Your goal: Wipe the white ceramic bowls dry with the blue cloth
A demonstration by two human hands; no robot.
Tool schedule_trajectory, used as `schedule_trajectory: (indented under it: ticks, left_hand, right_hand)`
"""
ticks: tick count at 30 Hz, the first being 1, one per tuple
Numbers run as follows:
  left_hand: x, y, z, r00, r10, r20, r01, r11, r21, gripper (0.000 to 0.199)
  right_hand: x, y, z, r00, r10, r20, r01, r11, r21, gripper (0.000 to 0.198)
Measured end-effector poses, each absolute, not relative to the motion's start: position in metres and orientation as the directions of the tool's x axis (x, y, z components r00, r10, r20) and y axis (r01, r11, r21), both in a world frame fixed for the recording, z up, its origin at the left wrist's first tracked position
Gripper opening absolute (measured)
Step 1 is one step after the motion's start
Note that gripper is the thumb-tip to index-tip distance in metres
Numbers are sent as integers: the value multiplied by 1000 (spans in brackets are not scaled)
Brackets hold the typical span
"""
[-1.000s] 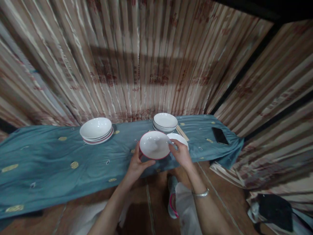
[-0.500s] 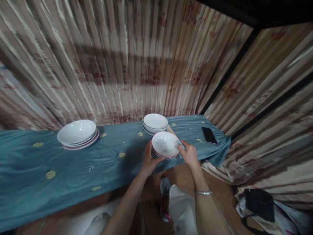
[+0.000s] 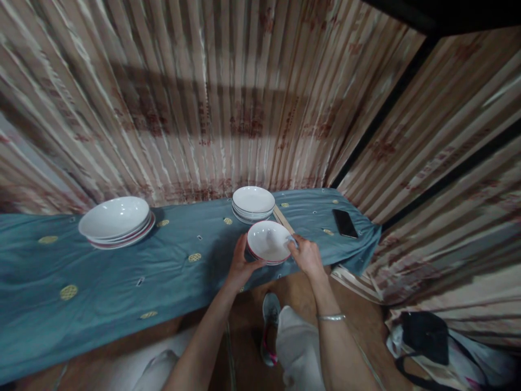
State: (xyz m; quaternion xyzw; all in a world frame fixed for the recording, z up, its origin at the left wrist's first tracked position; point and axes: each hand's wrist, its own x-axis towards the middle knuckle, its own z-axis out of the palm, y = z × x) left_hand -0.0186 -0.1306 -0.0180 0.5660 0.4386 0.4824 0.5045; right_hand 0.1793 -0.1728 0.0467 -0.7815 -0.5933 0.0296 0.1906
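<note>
A white bowl with a red rim [image 3: 268,241], on top of what looks like a small stack, is at the front edge of the table. My left hand [image 3: 241,265] grips its left side, thumb along the near rim and fingers round the outside. At the right rim, my right hand [image 3: 306,254] pinches a light blue piece, probably a cloth [image 3: 291,240], against the bowl. Whether the stack rests on the table is hard to see. Just behind it stands a stack of dark-rimmed white bowls [image 3: 253,201].
Larger white dishes [image 3: 116,217] are stacked at the left on the teal tablecloth [image 3: 175,282]. Light wooden sticks [image 3: 284,218] lie beside the rear stack. A black phone [image 3: 345,222] is at the right end. Behind runs a pleated curtain [image 3: 183,108]; a dark bag [image 3: 425,336] sits lower right.
The view has turned slightly, so everything sits a little further left. Both hands keep their places at the red-rimmed bowl, with barely any visible movement.
</note>
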Motion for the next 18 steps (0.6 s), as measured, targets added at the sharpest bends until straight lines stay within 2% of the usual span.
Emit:
schedule_trajectory:
  ticks: [5,11,15,18]
  left_hand:
    - [-23,-127,-14,166,979,116,25,-122,992,94]
    - [-16,-129,-15,195,980,38,-144,-10,990,102]
    - [-16,-132,-16,188,981,-55,-197,93,976,118]
    - [-24,-137,-13,187,978,-89,-184,124,975,120]
  right_hand:
    - [175,-171,49,287,951,115,920,-240,-309,34]
    - [176,-174,52,288,953,96,914,-244,-324,33]
    - [181,-181,58,364,921,139,896,-306,-320,34]
    - [180,-185,67,425,880,211,875,-340,-345,37]
